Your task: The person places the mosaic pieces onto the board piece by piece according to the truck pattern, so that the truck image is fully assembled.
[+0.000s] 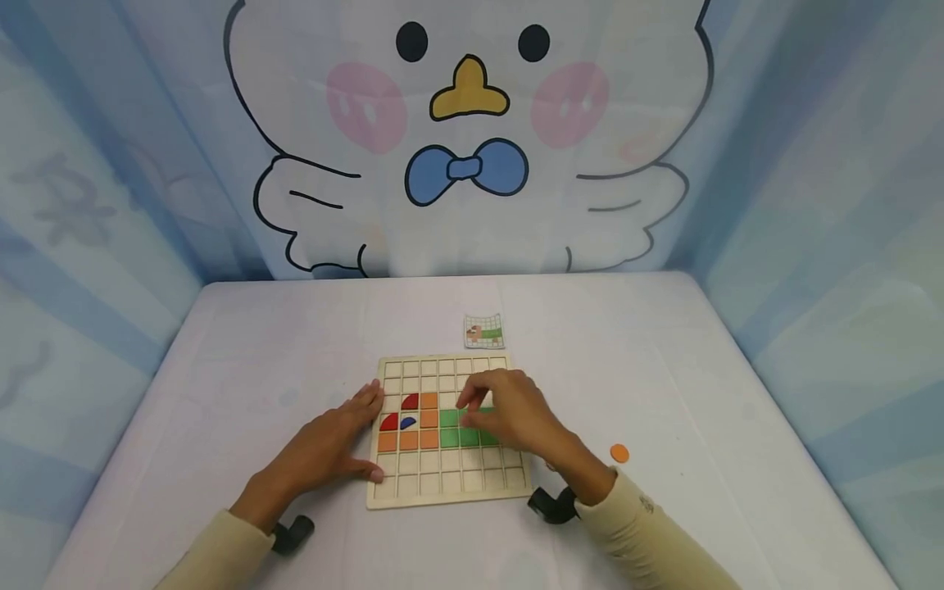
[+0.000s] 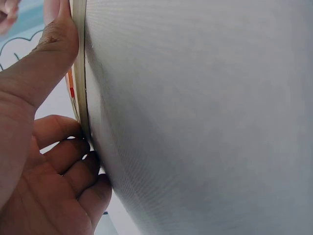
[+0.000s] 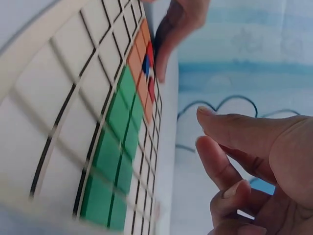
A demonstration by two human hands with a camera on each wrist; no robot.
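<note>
A pale wooden grid board [image 1: 420, 485] lies on the white table with colored tiles in its cells. Orange squares [image 1: 429, 419], red quarter-round tiles [image 1: 410, 401] and a blue half-round tile [image 1: 408, 423] fill cells on the left; green squares [image 1: 468, 437] run to the right. Along the board's left side rests my left hand [image 1: 324, 447], its thumb at the near part of the edge and its fingers at the far part. My right hand [image 1: 516, 414] hovers above the green squares, partly covering them. In the right wrist view its thumb and forefinger [image 3: 215, 159] show a gap, nothing between.
Behind the board lies a small picture card [image 1: 483, 332] with a gridded design. An orange disc [image 1: 619, 453] sits on the table right of the board. Beside the right wrist a small piece is mostly hidden. A printed curtain [image 1: 465, 238] hangs behind the table.
</note>
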